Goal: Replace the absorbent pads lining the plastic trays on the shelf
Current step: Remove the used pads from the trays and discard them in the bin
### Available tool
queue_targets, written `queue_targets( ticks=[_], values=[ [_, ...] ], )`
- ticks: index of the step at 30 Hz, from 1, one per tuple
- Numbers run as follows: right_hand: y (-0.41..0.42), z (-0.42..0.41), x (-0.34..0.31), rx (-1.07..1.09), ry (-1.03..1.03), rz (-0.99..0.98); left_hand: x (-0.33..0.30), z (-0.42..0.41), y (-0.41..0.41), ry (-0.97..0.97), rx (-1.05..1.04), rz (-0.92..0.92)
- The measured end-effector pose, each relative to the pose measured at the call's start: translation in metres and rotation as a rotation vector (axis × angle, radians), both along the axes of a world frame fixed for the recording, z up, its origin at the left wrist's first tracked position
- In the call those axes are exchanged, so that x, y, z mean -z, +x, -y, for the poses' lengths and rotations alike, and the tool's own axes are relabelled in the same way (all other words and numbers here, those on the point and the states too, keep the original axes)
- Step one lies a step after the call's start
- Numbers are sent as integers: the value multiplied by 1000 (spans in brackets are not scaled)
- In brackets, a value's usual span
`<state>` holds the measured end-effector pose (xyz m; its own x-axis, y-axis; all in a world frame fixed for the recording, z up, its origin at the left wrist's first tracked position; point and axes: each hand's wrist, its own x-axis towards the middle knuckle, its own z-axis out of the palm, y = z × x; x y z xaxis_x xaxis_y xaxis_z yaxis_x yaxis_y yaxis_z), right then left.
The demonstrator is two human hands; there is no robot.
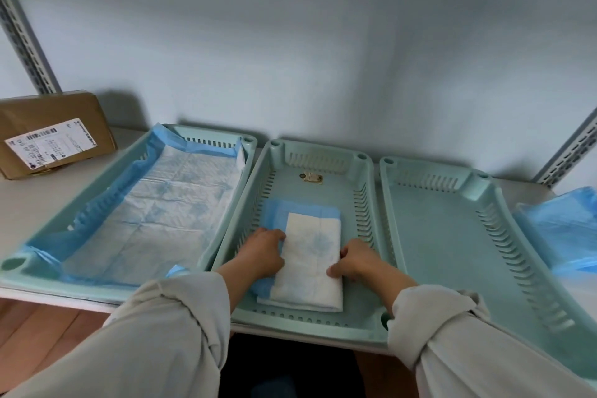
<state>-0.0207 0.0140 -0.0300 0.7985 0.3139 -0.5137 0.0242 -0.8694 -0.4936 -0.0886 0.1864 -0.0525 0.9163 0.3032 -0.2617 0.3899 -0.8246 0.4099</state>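
Observation:
Three pale green plastic trays stand side by side on the white shelf. The left tray (223,203) is lined with an unfolded white and blue absorbent pad (168,203). In the middle tray (323,152) lies a folded pad (311,255), white on top with blue edges. My left hand (261,252) grips the folded pad's left edge, fingers curled over it. My right hand (355,260) pinches its right edge. The right tray (452,236) holds no pad.
A brown cardboard parcel (55,132) with a white label sits at the shelf's back left. Blue plastic-backed pad material (562,229) lies right of the right tray. A small sticker (311,177) marks the middle tray's floor. Slotted metal uprights (571,152) frame the shelf.

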Motion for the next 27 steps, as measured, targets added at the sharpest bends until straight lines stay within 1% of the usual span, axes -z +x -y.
queue_targets(
  ticks=[1,2,4,5,6,8,11,13,14,16,17,19,21,24,27],
  values=[
    [-1,0,-4,-17,-25,-47,1,-2,1,1,3,-25],
    [0,0,-8,-26,-43,-52,2,-2,2,-9,-15,-47],
    [4,1,-5,2,-24,15,1,-3,5,-45,-102,-49],
    [8,1,-1,56,39,45,0,-2,9,-83,-163,-22],
    [10,1,3,132,130,41,-1,-1,12,-152,-235,9],
    [10,0,5,265,275,-59,-2,-1,17,-341,-376,37],
    [9,-1,-3,295,351,-191,-2,-5,20,-703,-552,45],
    [12,-1,-11,306,418,-224,-2,-8,19,-869,-583,34],
    [14,1,-13,329,455,-241,-5,-7,18,-911,-564,23],
    [16,4,-22,361,517,-262,-10,-5,17,-916,-517,9],
    [16,7,-26,346,517,-259,-13,-4,16,-914,-500,14],
    [16,11,-31,303,500,-213,-22,-2,13,-890,-452,30],
    [15,12,-34,308,538,-145,-32,-2,11,-834,-381,66],
    [16,10,-39,364,735,-31,-51,-8,11,-804,-318,200],
    [16,7,-50,384,937,85,-79,-11,10,-788,-274,403]
  ],
)
